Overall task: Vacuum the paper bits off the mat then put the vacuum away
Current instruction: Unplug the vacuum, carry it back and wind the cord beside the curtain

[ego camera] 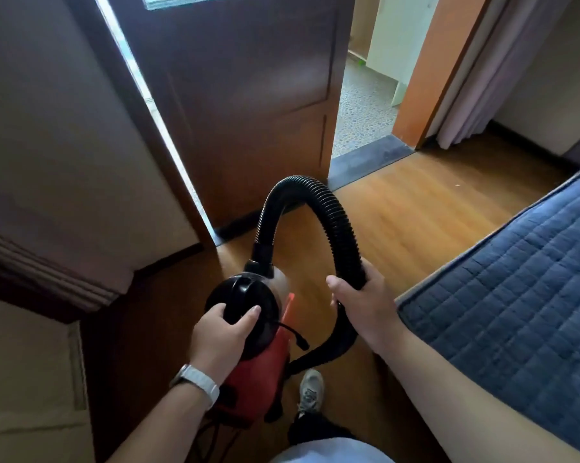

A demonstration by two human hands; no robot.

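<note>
Both hands are on the machine here. The left hand (226, 332) has its fingers curled over the black domed top of the red vacuum (258, 372), apparently carrying its weight just above the wooden floor (415, 212), while the right hand (362, 302) wraps its fingers round the ribbed hose (332, 215) low on its arch, seemingly so the loop can't swing or drag. The blue quilted mat (515, 295) lies just to the right with no paper bits showing on the part in view. With the brown door (248, 111) ahead, this reads as the put-away leg.
</note>
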